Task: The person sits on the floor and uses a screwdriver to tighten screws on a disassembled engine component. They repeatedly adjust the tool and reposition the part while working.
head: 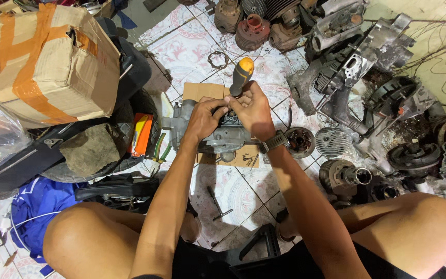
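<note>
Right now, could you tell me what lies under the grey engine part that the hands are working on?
A flat cardboard sheet on the tiled floor, with small loose bits on it. Directly beneath the engine part is hidden.

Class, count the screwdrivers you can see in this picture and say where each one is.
1. The screwdriver, with a yellow and black handle, is gripped in the right hand above the grey engine part. Others may be hidden among the clutter on the floor.
</note>
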